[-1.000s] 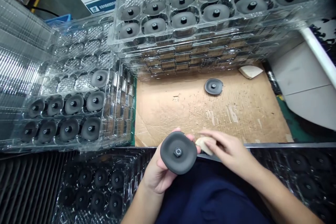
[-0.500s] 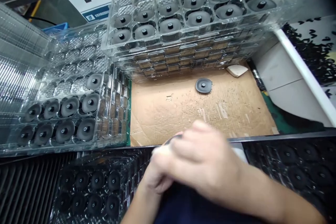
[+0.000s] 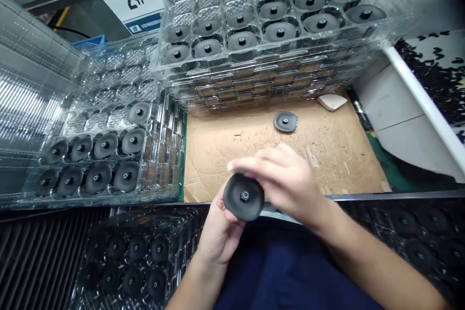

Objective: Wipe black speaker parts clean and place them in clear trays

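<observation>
A round black rubber-like disc (image 3: pixel 240 206) with a short central stub is held by its edge in my left hand (image 3: pixel 218 237), its stub face turned up towards me. My right hand (image 3: pixel 290 184) is at the disc's upper right edge. Its index finger stretches out over the rim, slightly blurred, and its lower fingertips are partly hidden behind the disc; whether they touch it I cannot tell. Beyond my hands, a similar dark grey disc (image 3: pixel 285 121) lies on the cardboard sheet (image 3: pixel 218 155).
A stack of clear plastic trays (image 3: pixel 254 65), the top one partly filled with discs, stands at the back. Another partly filled tray (image 3: pixel 145 174) is on the left. A white block (image 3: pixel 332 101) lies on the cardboard. Small black pieces (image 3: pixel 432 72) cover the surface at right.
My right hand has moved off the disc, which it covered before, and its index finger has straightened. The disc now shows in my left hand. The view has shifted slightly.
</observation>
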